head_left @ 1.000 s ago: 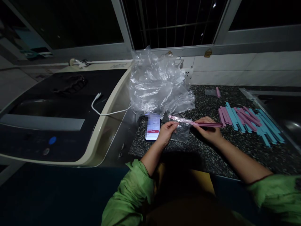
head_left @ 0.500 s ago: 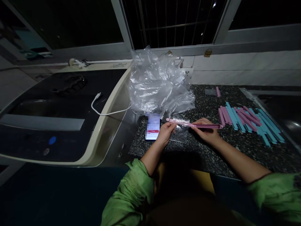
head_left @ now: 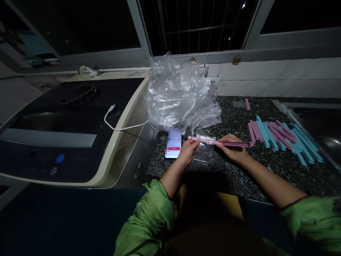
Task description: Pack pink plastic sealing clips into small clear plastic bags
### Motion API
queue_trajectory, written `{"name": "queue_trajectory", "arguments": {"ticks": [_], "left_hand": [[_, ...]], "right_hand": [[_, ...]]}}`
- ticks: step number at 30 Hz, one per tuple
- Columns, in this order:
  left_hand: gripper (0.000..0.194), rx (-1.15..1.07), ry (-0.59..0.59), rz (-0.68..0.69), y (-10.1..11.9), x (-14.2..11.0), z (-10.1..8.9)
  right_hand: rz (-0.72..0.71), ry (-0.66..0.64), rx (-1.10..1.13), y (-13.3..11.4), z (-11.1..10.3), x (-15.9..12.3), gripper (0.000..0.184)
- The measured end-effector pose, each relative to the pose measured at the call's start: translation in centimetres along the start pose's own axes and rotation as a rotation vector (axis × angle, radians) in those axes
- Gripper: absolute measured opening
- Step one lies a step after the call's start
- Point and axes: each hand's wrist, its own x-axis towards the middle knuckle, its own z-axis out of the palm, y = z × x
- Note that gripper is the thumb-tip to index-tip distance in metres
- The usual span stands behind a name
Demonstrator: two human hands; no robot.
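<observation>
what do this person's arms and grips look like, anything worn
The left sleeve and right sleeve are loose, wrinkled green cloth ending short of the wrists; the right one bears a dark patch. The left grip and right grip are gloveless, and no watch shows.

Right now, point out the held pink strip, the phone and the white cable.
Held pink strip (head_left: 207,140): head view, on its middle stretch, under clear plastic.
Phone (head_left: 174,144): head view, on its lit screen.
White cable (head_left: 119,129): head view, on its lower bend.
</observation>
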Motion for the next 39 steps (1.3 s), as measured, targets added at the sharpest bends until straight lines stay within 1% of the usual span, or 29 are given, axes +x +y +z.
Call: {"name": "queue_trajectory", "arguments": {"ticks": [5,11,18,24,31,35,39], "left_hand": [[0.036,-0.009,-0.026,0.019,0.0,0.0,0.0],[0.032,-0.027,-0.005,0.04,-0.2,0.1,0.0],[0.031,-0.016,0.01,0.04,-0.1,0.2,-0.1],[0.033,-0.027,0.025,0.029,-0.1,0.1,-0.1],[0.028,-0.016,0.03,0.022,-0.1,0.1,0.0],[0.027,-0.013,0.045,0.014,0.0,0.0,0.0],[0.03,0.007,0.035,0.018,0.0,0.1,0.1]], "right_hand": [[0.027,-0.022,-0.02,0.1,-0.3,0.1,0.006],[-0.017,-0.068,-0.04,0.2,-0.7,0.3,0.007],[-0.085,-0.041,-0.059,0.3,-1.2,0.4,0.01],[-0.076,-0.04,-0.074,0.4,-1.5,0.5,0.009],[-0.084,-0.03,-0.086,0.3,-1.3,0.6,0.007],[-0.089,-0.032,-0.051,0.1,-1.3,0.6,0.006],[-0.082,-0.042,-0.027,0.1,-1.4,0.6,0.004]]}}
